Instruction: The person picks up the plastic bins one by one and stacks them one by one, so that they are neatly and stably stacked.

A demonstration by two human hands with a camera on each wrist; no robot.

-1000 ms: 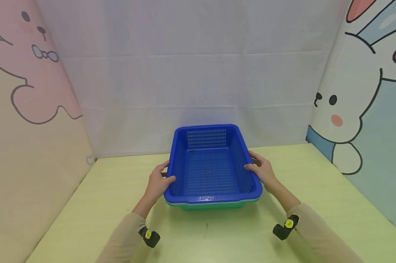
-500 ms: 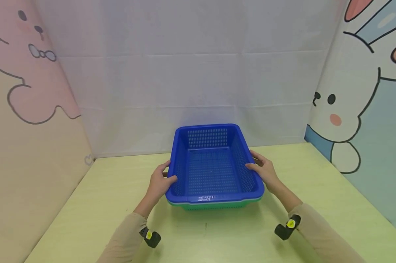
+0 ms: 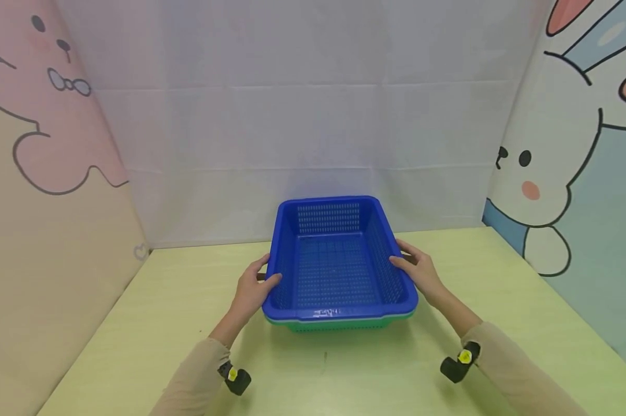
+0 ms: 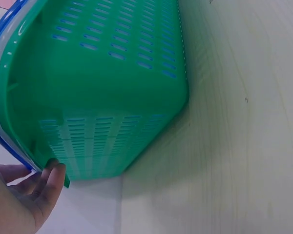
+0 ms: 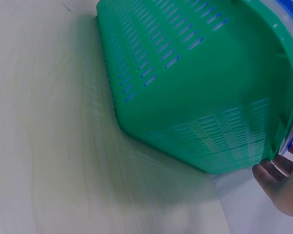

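A blue perforated plastic basket (image 3: 339, 314) sits nested in a stack in the middle of the table, in the head view. Beneath its rim run a whitish rim (image 4: 2, 53) and a green basket (image 4: 107, 92), whose slotted walls fill both wrist views. My left hand (image 3: 248, 293) grips the stack's left rim, thumb over the top and fingers below. On the opposite side my right hand (image 3: 421, 273) holds the right rim the same way. The green base rests on the tabletop. Nothing shows inside the blue basket.
The pale yellow-green table (image 3: 188, 300) spreads around the stack. A white cloth wall (image 3: 318, 127) rises close behind it. Side walls carry a pink cartoon figure (image 3: 63, 138) on the left and a white rabbit (image 3: 552, 127) on the right.
Across the head frames the baskets and both hands appear only very slightly further right. Both hands keep their hold on the rims. The right forearm has shifted a little to the right.
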